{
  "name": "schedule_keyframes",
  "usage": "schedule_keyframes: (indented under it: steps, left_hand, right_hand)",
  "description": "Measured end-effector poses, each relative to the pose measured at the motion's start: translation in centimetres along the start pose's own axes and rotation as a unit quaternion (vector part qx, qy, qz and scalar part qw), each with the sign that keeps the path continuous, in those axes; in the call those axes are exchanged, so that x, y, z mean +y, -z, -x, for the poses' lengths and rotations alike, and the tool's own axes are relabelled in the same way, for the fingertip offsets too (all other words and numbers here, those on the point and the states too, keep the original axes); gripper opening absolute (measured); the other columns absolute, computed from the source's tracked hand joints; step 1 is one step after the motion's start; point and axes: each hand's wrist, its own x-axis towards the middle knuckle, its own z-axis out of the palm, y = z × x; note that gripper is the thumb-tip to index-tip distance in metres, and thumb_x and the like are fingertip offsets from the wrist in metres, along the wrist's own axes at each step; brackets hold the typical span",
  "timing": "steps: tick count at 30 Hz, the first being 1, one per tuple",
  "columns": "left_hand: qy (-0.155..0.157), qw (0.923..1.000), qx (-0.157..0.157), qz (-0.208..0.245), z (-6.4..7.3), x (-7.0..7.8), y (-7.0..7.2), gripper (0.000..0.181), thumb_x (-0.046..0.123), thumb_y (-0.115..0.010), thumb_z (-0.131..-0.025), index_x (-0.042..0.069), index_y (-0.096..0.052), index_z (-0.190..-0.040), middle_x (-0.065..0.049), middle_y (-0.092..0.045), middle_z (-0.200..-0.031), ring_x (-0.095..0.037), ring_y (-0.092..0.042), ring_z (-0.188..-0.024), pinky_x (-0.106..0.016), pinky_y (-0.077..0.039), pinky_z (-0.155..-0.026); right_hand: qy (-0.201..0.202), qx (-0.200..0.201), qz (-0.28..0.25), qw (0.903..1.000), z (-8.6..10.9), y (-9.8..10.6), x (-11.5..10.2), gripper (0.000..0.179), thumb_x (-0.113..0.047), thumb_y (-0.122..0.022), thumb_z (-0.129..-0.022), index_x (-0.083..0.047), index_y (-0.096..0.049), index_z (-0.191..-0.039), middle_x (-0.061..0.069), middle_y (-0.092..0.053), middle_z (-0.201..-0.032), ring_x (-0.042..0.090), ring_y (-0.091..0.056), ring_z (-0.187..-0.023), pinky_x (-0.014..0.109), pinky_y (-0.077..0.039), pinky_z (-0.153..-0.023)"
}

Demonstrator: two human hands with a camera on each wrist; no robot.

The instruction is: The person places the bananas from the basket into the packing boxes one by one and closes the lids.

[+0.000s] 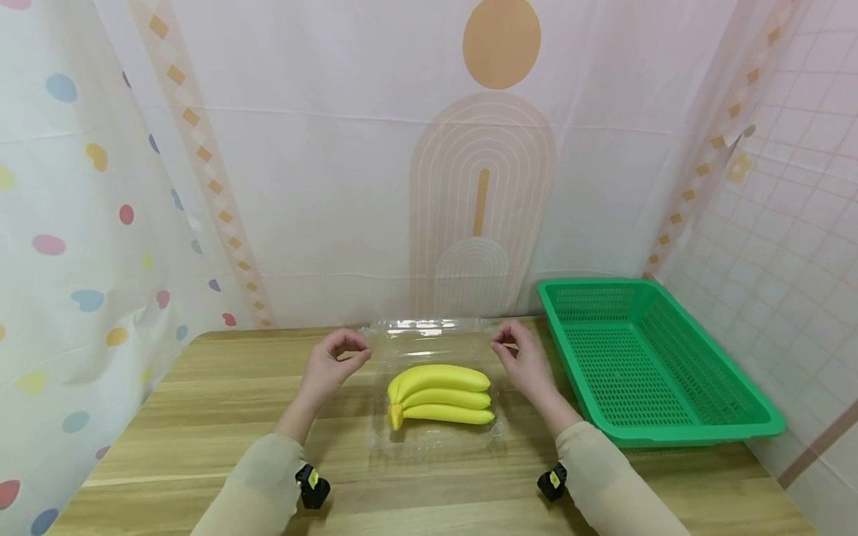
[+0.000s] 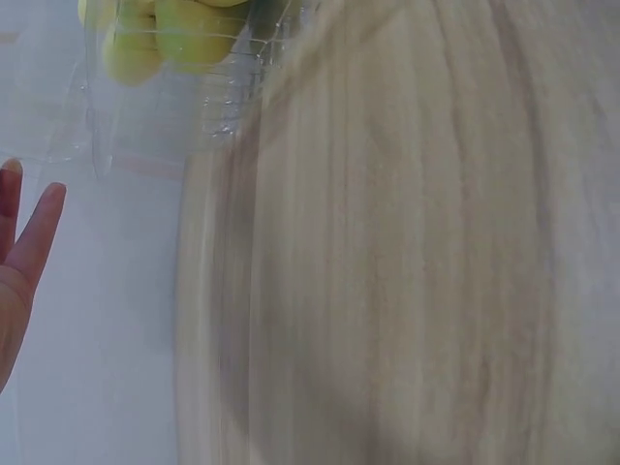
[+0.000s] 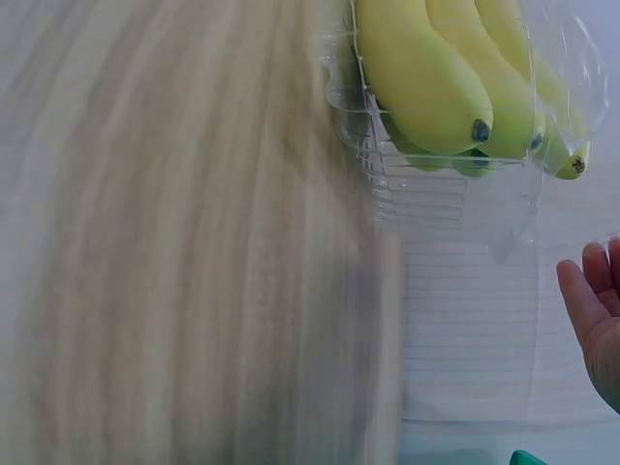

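A bunch of yellow bananas (image 1: pixel 439 397) lies in a clear plastic clamshell box (image 1: pixel 439 445), stem end to the left. Behind the fruit, the box's clear lid (image 1: pixel 432 342) is swung back from the base. My left hand (image 1: pixel 338 361) is beside the lid's left corner, thumb and forefinger bent toward each other with a gap between. On the other side, my right hand (image 1: pixel 523 357) is near the lid's right corner, fingers loosely bent. Both wrist views show the fingertips a little apart from the plastic, with nothing held.
A green plastic basket (image 1: pixel 660 372) with slotted walls stands on the wooden table (image 1: pixel 221 417) to the right, close by my right forearm. Patterned curtains (image 1: pixel 322 186) hang behind the table and along both sides.
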Motion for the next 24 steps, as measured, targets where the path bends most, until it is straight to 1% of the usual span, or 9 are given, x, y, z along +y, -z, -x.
schedule_keyframes:
  steps: [2, 6, 9, 12, 14, 16, 19, 22, 24]
  left_hand:
    - [0.005, 1.0, -0.003, 0.005, 0.1, -0.7, 0.1, 0.012, -0.02, -0.068, -0.082, -0.012, -0.062, -0.089, -0.01, -0.065, -0.087, -0.007, -0.064, -0.083, -0.021, -0.057, -0.074]
    - [0.015, 0.9999, -0.008, 0.002, 0.5, -2.2, 0.2, 0.015, -0.016, -0.07, -0.082, -0.004, -0.065, -0.087, -0.004, -0.066, -0.088, -0.006, -0.064, -0.086, -0.022, -0.057, -0.077]
    - [0.014, 0.9998, -0.015, -0.009, 1.0, -2.3, 0.3, 0.016, -0.012, -0.072, -0.083, 0.003, -0.067, -0.087, -0.007, -0.066, -0.092, -0.005, -0.063, -0.088, -0.022, -0.057, -0.078]
    - [-0.009, 0.9995, -0.027, -0.016, 1.4, -2.4, 0.4, 0.016, -0.013, -0.072, -0.082, 0.002, -0.068, -0.087, -0.012, -0.066, -0.094, -0.005, -0.063, -0.089, -0.022, -0.057, -0.078]
    - [-0.028, 0.9988, -0.037, -0.016, 1.7, -2.4, 0.5, 0.017, -0.017, -0.071, -0.081, -0.001, -0.068, -0.087, -0.015, -0.066, -0.094, -0.006, -0.063, -0.089, -0.023, -0.057, -0.079]
    - [-0.044, 0.9977, -0.049, -0.016, 1.9, -2.5, 0.6, 0.02, -0.02, -0.069, -0.079, -0.003, -0.068, -0.087, -0.015, -0.065, -0.094, -0.005, -0.062, -0.09, -0.023, -0.057, -0.079]
    - [-0.06, 0.996, -0.065, -0.014, 2.2, -2.5, 0.6, 0.024, -0.026, -0.066, -0.076, -0.005, -0.068, -0.087, -0.014, -0.064, -0.095, -0.005, -0.061, -0.091, -0.024, -0.057, -0.081]
    - [-0.089, 0.9921, -0.081, -0.035, 2.4, -2.5, 0.6, 0.026, -0.03, -0.066, -0.073, -0.006, -0.067, -0.085, -0.017, -0.063, -0.094, -0.005, -0.061, -0.092, -0.025, -0.058, -0.081]
    - [-0.118, 0.9871, -0.092, -0.057, 2.5, -2.6, 0.6, 0.027, -0.03, -0.068, -0.071, -0.006, -0.067, -0.082, -0.019, -0.063, -0.093, -0.01, -0.063, -0.091, -0.025, -0.058, -0.08]
  right_hand:
    - [0.008, -0.001, 0.002, 1.0, 0.2, 0.0, 0.0, 0.016, 0.01, -0.067, -0.089, -0.002, -0.057, -0.093, 0.014, -0.061, -0.096, 0.033, -0.064, -0.096, 0.045, -0.059, -0.081]
    - [0.023, -0.003, 0.004, 0.9997, 0.5, 0.2, 0.1, 0.018, 0.012, -0.067, -0.087, -0.002, -0.057, -0.092, 0.013, -0.06, -0.096, 0.034, -0.064, -0.096, 0.043, -0.059, -0.08]
    - [0.027, -0.008, 0.008, 0.9996, 0.8, 0.3, 0.0, 0.019, 0.012, -0.067, -0.087, -0.002, -0.056, -0.091, 0.011, -0.058, -0.094, 0.034, -0.063, -0.096, 0.042, -0.06, -0.079]
    - [0.03, -0.017, 0.021, 0.9992, 1.1, 0.4, 0.0, 0.019, 0.014, -0.065, -0.087, -0.002, -0.056, -0.09, 0.011, -0.058, -0.093, 0.033, -0.063, -0.096, 0.041, -0.06, -0.078]
    - [0.037, -0.023, 0.035, 0.9985, 1.3, 0.5, -0.1, 0.022, 0.017, -0.064, -0.085, -0.003, -0.055, -0.088, 0.011, -0.058, -0.093, 0.031, -0.062, -0.094, 0.04, -0.059, -0.078]
    - [0.045, -0.03, 0.05, 0.9973, 1.5, 0.6, -0.1, 0.026, 0.021, -0.062, -0.082, -0.004, -0.055, -0.086, 0.01, -0.058, -0.091, 0.03, -0.062, -0.092, 0.039, -0.059, -0.078]
    - [0.059, -0.039, 0.069, 0.9951, 1.7, 0.7, 0.0, 0.03, 0.025, -0.062, -0.078, -0.004, -0.054, -0.084, 0.01, -0.057, -0.09, 0.029, -0.061, -0.09, 0.038, -0.059, -0.079]
    - [0.064, -0.053, 0.075, 0.9937, 2.0, 0.9, 0.0, 0.03, 0.024, -0.063, -0.079, -0.004, -0.054, -0.085, 0.009, -0.057, -0.091, 0.028, -0.061, -0.09, 0.036, -0.059, -0.082]
    - [0.064, -0.061, 0.082, 0.9926, 2.2, 1.0, 0.0, 0.029, 0.022, -0.065, -0.081, -0.004, -0.054, -0.084, 0.008, -0.057, -0.091, 0.027, -0.061, -0.09, 0.035, -0.058, -0.084]
